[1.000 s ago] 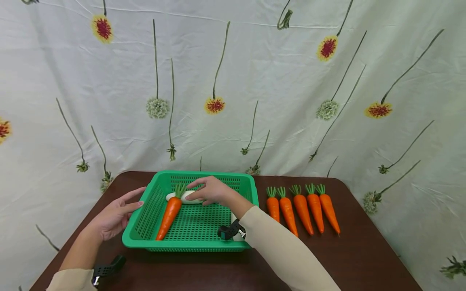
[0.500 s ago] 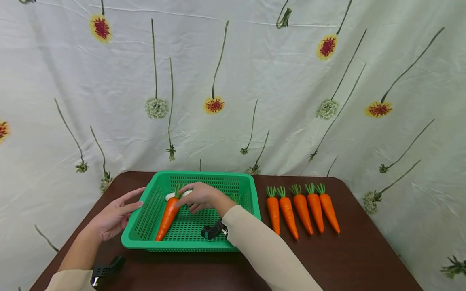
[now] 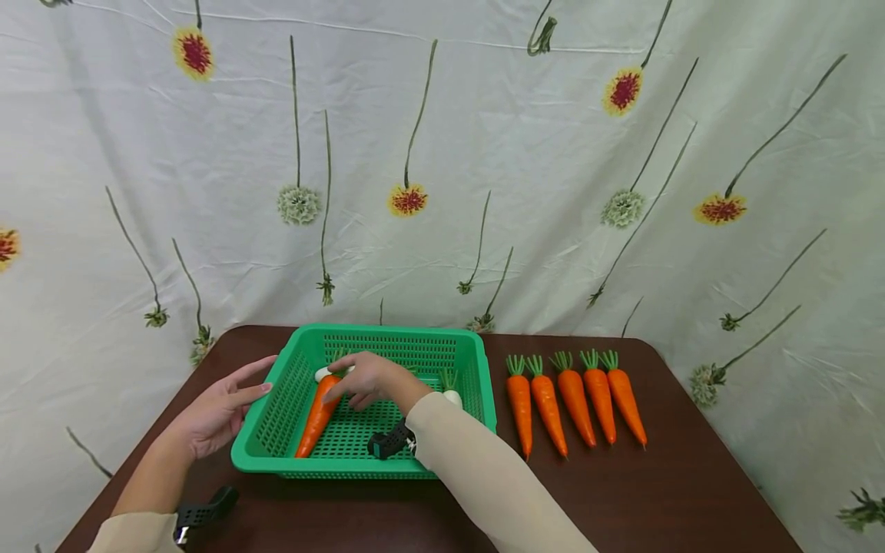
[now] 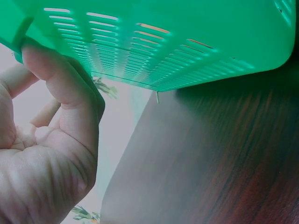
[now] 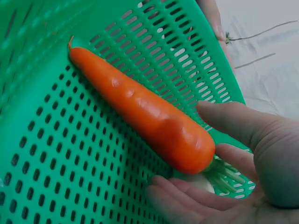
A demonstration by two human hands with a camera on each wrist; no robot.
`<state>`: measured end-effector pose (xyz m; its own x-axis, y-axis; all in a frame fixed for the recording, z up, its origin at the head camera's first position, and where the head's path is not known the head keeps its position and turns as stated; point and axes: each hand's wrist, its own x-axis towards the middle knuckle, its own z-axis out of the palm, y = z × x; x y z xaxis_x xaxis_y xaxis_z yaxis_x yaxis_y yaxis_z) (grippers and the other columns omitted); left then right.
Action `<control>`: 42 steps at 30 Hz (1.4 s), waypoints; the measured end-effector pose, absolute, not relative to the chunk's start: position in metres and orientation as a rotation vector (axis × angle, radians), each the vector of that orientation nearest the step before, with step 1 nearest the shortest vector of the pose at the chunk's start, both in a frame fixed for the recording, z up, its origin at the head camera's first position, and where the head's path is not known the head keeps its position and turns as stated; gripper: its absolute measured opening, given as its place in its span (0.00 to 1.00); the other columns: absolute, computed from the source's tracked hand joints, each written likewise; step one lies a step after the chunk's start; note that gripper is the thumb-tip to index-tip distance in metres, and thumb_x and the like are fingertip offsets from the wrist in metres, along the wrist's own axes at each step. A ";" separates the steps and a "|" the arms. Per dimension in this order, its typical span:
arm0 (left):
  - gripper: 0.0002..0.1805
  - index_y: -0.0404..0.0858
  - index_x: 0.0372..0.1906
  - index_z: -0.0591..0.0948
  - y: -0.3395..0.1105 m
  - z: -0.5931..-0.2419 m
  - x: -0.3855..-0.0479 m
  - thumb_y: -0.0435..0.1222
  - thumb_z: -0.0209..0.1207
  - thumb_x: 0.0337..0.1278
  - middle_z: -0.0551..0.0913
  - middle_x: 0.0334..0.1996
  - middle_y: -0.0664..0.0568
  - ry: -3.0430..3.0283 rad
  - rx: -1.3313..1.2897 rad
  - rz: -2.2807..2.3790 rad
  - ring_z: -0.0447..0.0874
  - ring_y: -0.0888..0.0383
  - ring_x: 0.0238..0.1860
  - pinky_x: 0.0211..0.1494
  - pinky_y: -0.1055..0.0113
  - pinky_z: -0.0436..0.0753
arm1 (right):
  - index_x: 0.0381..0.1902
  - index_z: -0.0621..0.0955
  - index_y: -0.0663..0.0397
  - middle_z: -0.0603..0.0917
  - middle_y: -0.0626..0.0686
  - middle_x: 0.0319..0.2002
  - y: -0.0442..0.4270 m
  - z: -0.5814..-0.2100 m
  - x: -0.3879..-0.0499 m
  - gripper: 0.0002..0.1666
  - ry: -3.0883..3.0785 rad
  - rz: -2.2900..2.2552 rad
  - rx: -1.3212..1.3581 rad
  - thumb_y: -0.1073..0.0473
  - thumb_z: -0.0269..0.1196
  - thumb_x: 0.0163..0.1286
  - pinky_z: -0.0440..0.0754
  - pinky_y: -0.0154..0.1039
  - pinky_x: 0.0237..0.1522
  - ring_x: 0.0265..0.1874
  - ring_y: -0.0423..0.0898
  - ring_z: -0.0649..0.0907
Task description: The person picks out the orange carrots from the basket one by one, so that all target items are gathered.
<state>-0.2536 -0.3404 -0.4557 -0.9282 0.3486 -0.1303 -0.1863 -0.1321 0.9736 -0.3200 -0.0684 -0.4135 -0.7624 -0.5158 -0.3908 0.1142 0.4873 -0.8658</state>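
Note:
A green plastic basket [image 3: 304, 465] sits on the table. My left hand [image 3: 217, 411] touches its left rim with thumb and index finger; the left wrist view shows the other fingers loosely bent outside the wall. Inside the basket, an orange carrot [image 3: 319, 415] with a green top lies slanted along the left side. My right hand [image 5: 233, 154] is spread around the carrot's thick leafy end, thumb on one side and fingers on the other; a firm grip is not visible. A white radish-like vegetable [image 3: 323, 373] lies behind the carrot, partly covered by my right hand.
Another white vegetable with green leaves [image 3: 452, 396] lies at the basket's right side, mostly behind my right sleeve [image 3: 477, 453]. Several carrots [image 3: 572, 395] stand in a row on the dark brown table [image 3: 664, 491] right of the basket. A flowered white curtain [image 3: 442, 169] hangs behind.
My right hand has moved left and slightly down, from over the white vegetable to the carrot's leafy end. The left hand, basket and carrots have stayed put.

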 end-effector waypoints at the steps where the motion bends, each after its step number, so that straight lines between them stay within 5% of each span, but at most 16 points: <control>1: 0.38 0.46 0.83 0.42 -0.340 -0.456 -0.254 0.37 0.48 0.81 0.89 0.51 0.55 1.798 0.178 2.119 0.92 0.53 0.48 0.51 0.50 0.89 | 0.68 0.78 0.47 0.83 0.60 0.53 -0.069 -0.414 -0.320 0.36 2.103 -1.284 -0.331 0.61 0.75 0.62 0.86 0.59 0.56 0.51 0.65 0.86; 20: 0.38 0.48 0.83 0.43 -0.341 -0.456 -0.254 0.37 0.48 0.81 0.89 0.51 0.56 1.797 0.177 2.125 0.92 0.53 0.49 0.51 0.49 0.89 | 0.69 0.78 0.51 0.83 0.57 0.50 -0.073 -0.419 -0.328 0.36 1.976 -1.331 -0.329 0.67 0.73 0.63 0.85 0.56 0.60 0.52 0.61 0.86; 28: 0.35 0.50 0.83 0.47 -0.342 -0.458 -0.255 0.37 0.48 0.81 0.89 0.51 0.55 1.783 0.188 2.129 0.92 0.53 0.49 0.52 0.50 0.89 | 0.62 0.81 0.53 0.83 0.58 0.45 -0.075 -0.425 -0.330 0.32 2.000 -1.387 -0.285 0.71 0.75 0.59 0.87 0.56 0.55 0.44 0.58 0.88; 42: 0.40 0.46 0.84 0.39 -0.341 -0.456 -0.254 0.38 0.48 0.81 0.89 0.50 0.56 1.786 0.174 2.124 0.92 0.53 0.48 0.52 0.50 0.89 | 0.58 0.83 0.57 0.82 0.59 0.46 -0.074 -0.424 -0.327 0.27 2.055 -1.475 -0.282 0.74 0.73 0.59 0.88 0.58 0.52 0.41 0.58 0.88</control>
<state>-0.2539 -0.3411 -0.4564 -0.9280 0.3475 -0.1342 -0.1918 -0.1370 0.9718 -0.3273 -0.0741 -0.4236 -0.8049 -0.4888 -0.3363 0.1622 0.3640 -0.9172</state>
